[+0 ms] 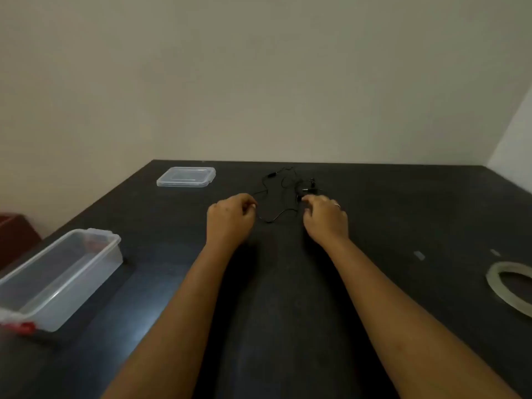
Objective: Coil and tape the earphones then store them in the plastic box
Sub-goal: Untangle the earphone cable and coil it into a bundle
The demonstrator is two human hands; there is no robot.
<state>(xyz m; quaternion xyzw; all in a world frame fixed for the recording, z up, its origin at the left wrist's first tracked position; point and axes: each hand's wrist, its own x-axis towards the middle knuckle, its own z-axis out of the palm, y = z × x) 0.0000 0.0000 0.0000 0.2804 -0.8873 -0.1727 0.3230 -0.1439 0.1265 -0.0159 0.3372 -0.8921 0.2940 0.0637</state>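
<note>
Both hands are stretched out over the dark table (288, 312), each at one end of a sagging stretch of cord. The left hand (230, 218) is curled, thumb and fingers closed on the thin black cord at its right side. The right hand (325, 218) is curled too, fingertips down at the cord near a small dark part; whether it already pinches the cord or only touches it, I cannot tell.

The earphones (283, 187) lie loose on the table just beyond and between the hands, the cord wandering in open bends, the earbuds in a small heap just beyond the right hand. Nothing is coiled yet.

Well to the right of the right hand and nearer the body lies the roll of tape (509, 286), partly cut off by the frame edge. Well to the left of the left hand sits the open plastic box (62, 279); its lid (186, 177) lies apart, beyond and left of the left hand.

The risk, as I judge it: the loose bends could cross and knot once pulled, or the earbuds snag a loop. The thin cord could also slip from a light pinch, and a finished coil may spring open while one hand reaches for the far tape.
</note>
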